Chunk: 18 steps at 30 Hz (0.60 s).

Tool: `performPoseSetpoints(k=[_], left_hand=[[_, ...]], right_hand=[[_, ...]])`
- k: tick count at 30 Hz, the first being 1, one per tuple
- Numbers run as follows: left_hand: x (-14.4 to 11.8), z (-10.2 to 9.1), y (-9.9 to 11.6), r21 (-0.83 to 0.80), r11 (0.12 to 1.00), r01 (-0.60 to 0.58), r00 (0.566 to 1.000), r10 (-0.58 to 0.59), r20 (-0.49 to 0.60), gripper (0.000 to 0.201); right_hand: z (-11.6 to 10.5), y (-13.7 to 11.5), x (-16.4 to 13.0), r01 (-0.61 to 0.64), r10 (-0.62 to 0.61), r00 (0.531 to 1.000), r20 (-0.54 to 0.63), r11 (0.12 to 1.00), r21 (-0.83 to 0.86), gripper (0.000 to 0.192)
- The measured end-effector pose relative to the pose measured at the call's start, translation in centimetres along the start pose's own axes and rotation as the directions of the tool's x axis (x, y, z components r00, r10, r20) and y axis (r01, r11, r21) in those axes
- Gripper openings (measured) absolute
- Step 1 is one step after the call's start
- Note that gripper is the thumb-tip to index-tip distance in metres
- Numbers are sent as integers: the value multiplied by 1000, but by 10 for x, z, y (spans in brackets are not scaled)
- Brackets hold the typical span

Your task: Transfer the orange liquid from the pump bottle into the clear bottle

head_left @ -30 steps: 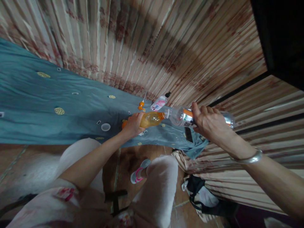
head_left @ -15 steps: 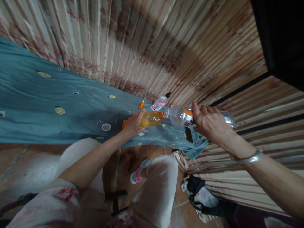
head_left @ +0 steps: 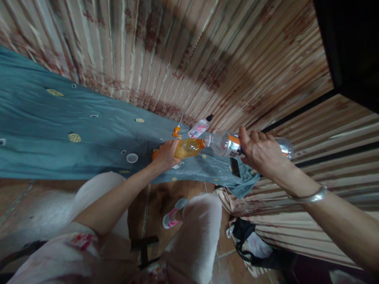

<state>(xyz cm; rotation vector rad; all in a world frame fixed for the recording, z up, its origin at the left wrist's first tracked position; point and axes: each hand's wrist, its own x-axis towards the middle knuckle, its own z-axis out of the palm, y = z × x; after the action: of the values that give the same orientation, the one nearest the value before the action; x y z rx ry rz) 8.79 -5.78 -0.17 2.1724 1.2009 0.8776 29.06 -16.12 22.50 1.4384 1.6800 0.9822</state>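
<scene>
My left hand [head_left: 167,154] is wrapped round a bottle of orange liquid [head_left: 189,148], its neck pointing right. My right hand [head_left: 260,149] grips a larger clear plastic bottle [head_left: 222,144] with an orange, white and black label. The two bottles meet mouth to mouth, or very nearly; whether they touch I cannot tell. Just beyond them lies a clear bottle with a pink print and black top [head_left: 199,128]. Near it is a small orange object [head_left: 177,131] with a thin pale stem, too small to name.
A blue-green cloth [head_left: 97,134] with yellow patterns covers the surface. On it are a white round lid or dish [head_left: 132,158] and a dark phone [head_left: 235,167]. Pleated curtains [head_left: 148,51] hang behind. A black bag [head_left: 245,236] is on the right, low down.
</scene>
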Motion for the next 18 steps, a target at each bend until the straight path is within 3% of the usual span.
performPoseSetpoints(k=[18], left_hand=[[1, 2, -2, -25, 999, -21, 1000, 20, -16, 69]], right_hand=[[3, 2, -1, 13, -14, 998, -58, 1000, -26, 88]])
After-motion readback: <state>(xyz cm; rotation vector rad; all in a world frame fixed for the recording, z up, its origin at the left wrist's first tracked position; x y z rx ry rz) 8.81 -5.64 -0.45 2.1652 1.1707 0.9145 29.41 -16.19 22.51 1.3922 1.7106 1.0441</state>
